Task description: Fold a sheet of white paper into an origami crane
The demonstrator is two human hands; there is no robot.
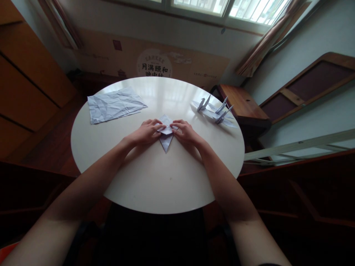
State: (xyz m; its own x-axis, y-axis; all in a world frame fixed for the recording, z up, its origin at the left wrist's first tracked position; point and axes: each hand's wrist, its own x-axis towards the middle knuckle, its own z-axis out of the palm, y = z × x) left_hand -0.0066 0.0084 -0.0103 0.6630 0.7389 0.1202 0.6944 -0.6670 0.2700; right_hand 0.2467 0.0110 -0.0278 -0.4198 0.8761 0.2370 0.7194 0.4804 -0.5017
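A folded piece of white paper lies at the middle of the round table, its lower point turned toward me. My left hand grips its left side, fingers bent at the edge. On the opposite side my right hand pinches the right edge, thumb and fingers close together. Both hands rest low on the tabletop. The fingertips partly cover the paper's side corners. Farther right stand several folded paper cranes with raised necks and tails.
The white round table has a creased sheet of paper at its back left. A wooden stool or small cabinet stands beyond its right edge. Behind are a printed cardboard panel and a window; an orange-brown cabinet is at left.
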